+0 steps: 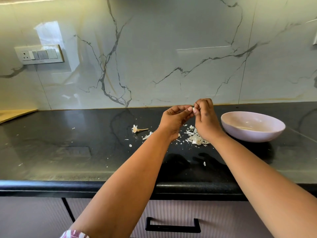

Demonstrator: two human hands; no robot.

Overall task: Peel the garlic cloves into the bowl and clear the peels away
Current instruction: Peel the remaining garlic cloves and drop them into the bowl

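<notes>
Above the black countertop [85, 152], both hands meet in mid-air over a scatter of papery garlic peels [197, 139]. One small white garlic clove [194, 109] sits between them: the left hand [175, 120] pinches it from one side with thumb and fingertip, and the right hand [205, 117] curls its fingers round the other side, apparently picking at the skin with a nail. Both grips are narrow and closed on the clove; neither hand is free.

The pale pink bowl [253, 126] stands on the counter just to the right of the hands. I can't make out peeled cloves inside it from this angle; only a light patch shows on the bottom. A stripped garlic stem [139, 129] lies to the left of the peels, and smaller flakes are strewn wider across the counter, one near the front edge.

To do this step well, I'd say the left hand should hold the clove steady while the right lifts the skin at the tip and draws it off in one strip. Working over the existing heap keeps the mess together for the clearing-up. Once bare, the clove has only a short trip right to the bowl.
</notes>
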